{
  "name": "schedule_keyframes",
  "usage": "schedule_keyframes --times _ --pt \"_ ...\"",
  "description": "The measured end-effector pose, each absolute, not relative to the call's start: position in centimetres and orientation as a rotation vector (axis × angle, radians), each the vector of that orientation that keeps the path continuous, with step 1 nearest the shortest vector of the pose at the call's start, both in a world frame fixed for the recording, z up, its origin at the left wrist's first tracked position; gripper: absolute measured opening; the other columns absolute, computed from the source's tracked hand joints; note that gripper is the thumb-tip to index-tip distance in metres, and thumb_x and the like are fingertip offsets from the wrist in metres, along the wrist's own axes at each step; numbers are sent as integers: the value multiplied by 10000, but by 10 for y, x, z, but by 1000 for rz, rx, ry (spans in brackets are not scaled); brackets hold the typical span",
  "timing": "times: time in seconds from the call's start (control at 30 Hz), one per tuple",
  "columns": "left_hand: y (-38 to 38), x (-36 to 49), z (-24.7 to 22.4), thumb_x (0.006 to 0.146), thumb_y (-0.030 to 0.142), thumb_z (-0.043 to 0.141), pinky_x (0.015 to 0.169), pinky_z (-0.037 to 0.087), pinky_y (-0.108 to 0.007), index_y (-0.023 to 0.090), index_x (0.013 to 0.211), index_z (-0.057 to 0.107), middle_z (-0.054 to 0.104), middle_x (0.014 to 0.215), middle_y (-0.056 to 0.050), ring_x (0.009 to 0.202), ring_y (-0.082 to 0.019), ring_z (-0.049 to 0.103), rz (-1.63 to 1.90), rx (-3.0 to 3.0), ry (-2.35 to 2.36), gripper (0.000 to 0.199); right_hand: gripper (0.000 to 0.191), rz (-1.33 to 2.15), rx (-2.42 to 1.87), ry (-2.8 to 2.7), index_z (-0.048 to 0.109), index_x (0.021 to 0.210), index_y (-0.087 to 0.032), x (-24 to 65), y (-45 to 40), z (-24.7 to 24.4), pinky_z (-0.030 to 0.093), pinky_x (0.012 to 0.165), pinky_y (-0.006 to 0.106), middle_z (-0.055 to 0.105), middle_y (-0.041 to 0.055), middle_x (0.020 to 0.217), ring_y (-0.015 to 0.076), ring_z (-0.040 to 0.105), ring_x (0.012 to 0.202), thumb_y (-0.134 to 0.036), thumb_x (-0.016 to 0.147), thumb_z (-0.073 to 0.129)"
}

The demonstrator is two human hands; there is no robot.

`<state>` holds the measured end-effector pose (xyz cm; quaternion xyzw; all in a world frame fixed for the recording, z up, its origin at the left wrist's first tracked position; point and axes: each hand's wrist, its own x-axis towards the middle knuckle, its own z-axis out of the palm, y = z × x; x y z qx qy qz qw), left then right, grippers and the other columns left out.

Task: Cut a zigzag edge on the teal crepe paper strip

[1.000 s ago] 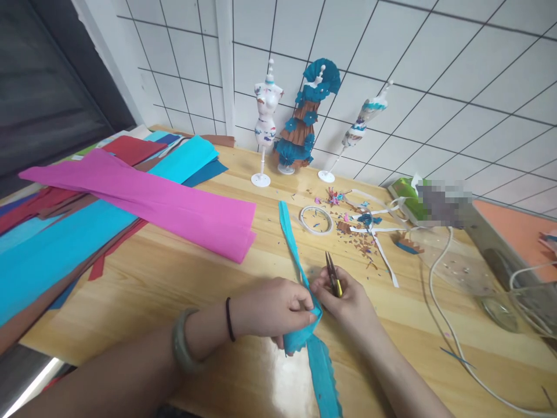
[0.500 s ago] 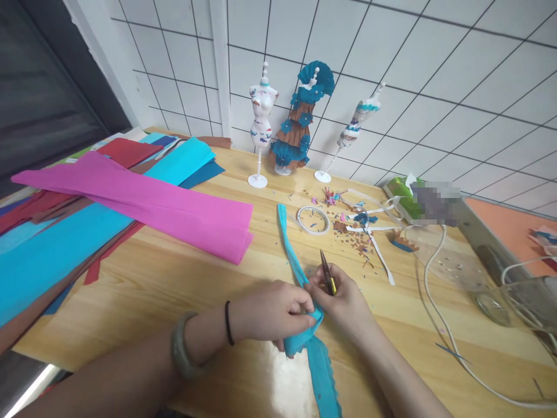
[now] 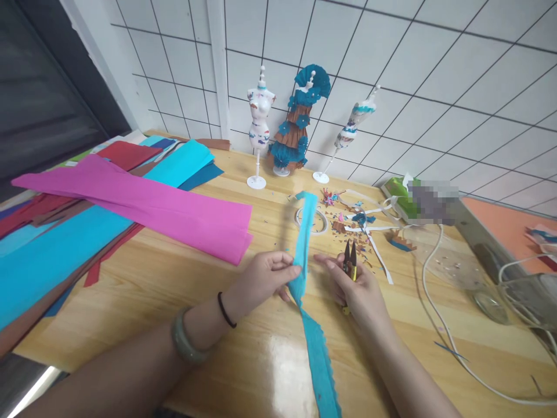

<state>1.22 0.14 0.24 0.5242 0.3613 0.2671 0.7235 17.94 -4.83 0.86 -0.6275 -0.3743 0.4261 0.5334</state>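
A long strip of turquoise crepe paper [image 3: 306,232] is pinched in my left hand [image 3: 273,275], near the middle of the table. Its upper length stands up from my fingers and folds over at the top. The lower length, with a scalloped right edge, hangs toward the near edge of the table. My right hand [image 3: 364,290] is curled around small thread snips [image 3: 350,261] with yellow on the handle, blades pointing up and apart. Its index finger reaches toward the strip without touching it.
Sheets of crepe paper, a pink sheet [image 3: 174,206] on top, cover the left side. Behind stand a bare mini dress form [image 3: 260,116], one in a blue-and-brown paper dress [image 3: 296,128] and a leaning one [image 3: 354,125]. A tape roll [image 3: 324,227], paper scraps [image 3: 357,238] and a white cable [image 3: 429,290] lie right.
My right hand has let go of the strip and moved right with the snips, whose blades now show apart. My left hand has raised and unfolded the strip's upper part.
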Motion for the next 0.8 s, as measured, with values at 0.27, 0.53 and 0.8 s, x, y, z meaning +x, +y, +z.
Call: schedule_keyframes --times 0.27,0.53,0.8 --pt "3 12 6 742 315 566 390 404 -162 140 749 514 574 600 20 437 -65 504 768 1167 869 182 316 1165 -1467 -1088 425 808 -216 161 -61 12 245 343 192 643 37 879 36 330 367 -387 706 670" --pt "-1 12 0 732 288 562 366 394 -160 151 709 494 512 531 44 402 -65 485 680 1251 880 154 310 1182 -1494 -1059 435 773 -204 154 -57 5 356 450 186 565 -36 652 86 479 518 -330 676 701" --pt "5 9 -3 704 308 603 402 423 -187 158 770 494 580 583 20 422 -88 527 662 1170 828 196 338 1226 -1489 -977 421 805 -205 158 -56 5 215 327 173 531 -62 608 29 297 355 -379 688 685"
